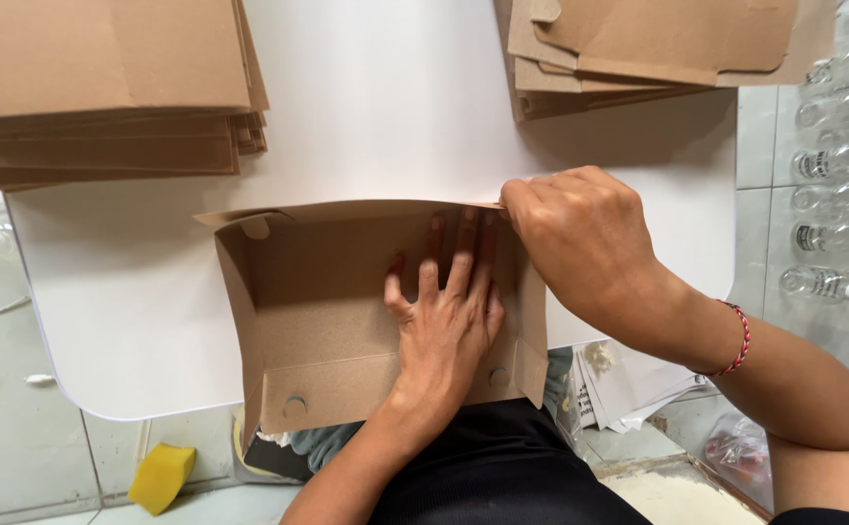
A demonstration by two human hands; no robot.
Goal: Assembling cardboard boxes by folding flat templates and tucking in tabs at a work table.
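**Half-formed carton on white table**

While the left hand (444, 326) lies flat, fingers spread, on its floor, the brown cardboard box (337, 311) sits at the near edge of the white table (385, 107). It holds nothing but that hand. Matte, grainy board; walls partly raised, round tab slots. The right hand (580, 233) pinches the far right corner. Flat cardboard stacks (103, 87) lie beyond; clear bottles (837, 194) lie to the right.

Bare white table (376, 107) lies open beyond the box (327, 321), a clear lane between the left cardboard stack (103, 87) and the right stack (638, 49). Left of the box the tabletop is free to its rounded edge. The left hand (444, 321) fills the box's right half; the right hand (580, 233) blocks its far right corner. Bottles (842, 194) crowd the right side
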